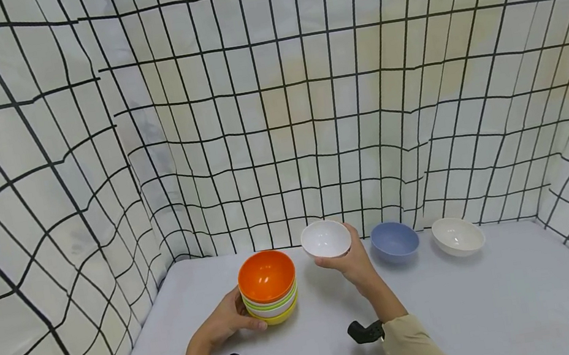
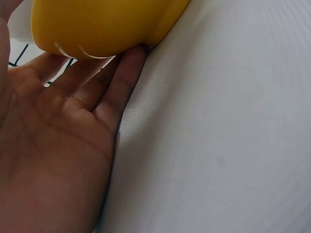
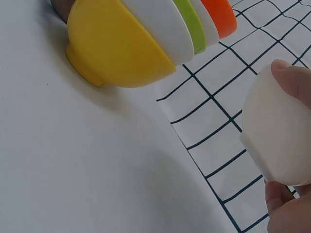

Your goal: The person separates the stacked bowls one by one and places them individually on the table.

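A stack of nested bowls [image 1: 267,276] stands on the left part of the table, orange on top, then white, green, white and a yellow bowl [image 3: 114,46] at the bottom. My left hand [image 1: 228,318] holds the stack low from the left, thumb in front and fingers behind. Its fingertips meet the yellow bowl [image 2: 107,26] near its foot in the left wrist view. To the right of the stack, my right hand [image 1: 350,257] grips a white bowl [image 1: 326,239] by its right side, thumb at the near rim. That bowl [image 3: 274,128] hangs above the table, tilted.
A blue bowl [image 1: 395,242] and an off-white bowl [image 1: 458,236] sit upright on the white table [image 1: 506,304], right of my right hand. White sheeting behind a black wire grid [image 1: 279,141] closes off the back and both sides.
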Tool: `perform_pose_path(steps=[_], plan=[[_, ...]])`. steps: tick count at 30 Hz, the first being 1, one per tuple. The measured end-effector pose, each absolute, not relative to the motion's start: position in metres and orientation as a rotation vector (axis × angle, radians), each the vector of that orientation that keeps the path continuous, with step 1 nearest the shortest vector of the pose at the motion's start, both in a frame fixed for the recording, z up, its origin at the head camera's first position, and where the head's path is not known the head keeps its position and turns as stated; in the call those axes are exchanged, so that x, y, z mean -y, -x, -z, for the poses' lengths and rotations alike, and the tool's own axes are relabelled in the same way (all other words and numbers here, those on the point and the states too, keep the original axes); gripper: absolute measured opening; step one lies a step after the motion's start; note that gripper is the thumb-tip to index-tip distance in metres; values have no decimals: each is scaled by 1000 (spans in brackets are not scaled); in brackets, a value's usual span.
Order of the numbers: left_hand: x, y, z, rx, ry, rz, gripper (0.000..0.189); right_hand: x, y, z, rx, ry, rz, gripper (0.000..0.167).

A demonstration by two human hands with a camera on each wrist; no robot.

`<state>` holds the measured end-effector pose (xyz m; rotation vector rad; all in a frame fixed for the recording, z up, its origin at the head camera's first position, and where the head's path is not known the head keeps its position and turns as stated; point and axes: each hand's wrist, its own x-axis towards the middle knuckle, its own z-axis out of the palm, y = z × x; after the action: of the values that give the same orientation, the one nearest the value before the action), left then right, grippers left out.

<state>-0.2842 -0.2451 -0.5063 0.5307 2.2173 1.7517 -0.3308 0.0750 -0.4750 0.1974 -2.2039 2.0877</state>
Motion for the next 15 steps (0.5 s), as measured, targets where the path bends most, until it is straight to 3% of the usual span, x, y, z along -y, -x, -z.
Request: perform_pose_path(steps=[15], plan=[[246, 284, 507, -2224, -545, -1738, 97, -83, 340, 494, 2220, -92, -2065, 105]])
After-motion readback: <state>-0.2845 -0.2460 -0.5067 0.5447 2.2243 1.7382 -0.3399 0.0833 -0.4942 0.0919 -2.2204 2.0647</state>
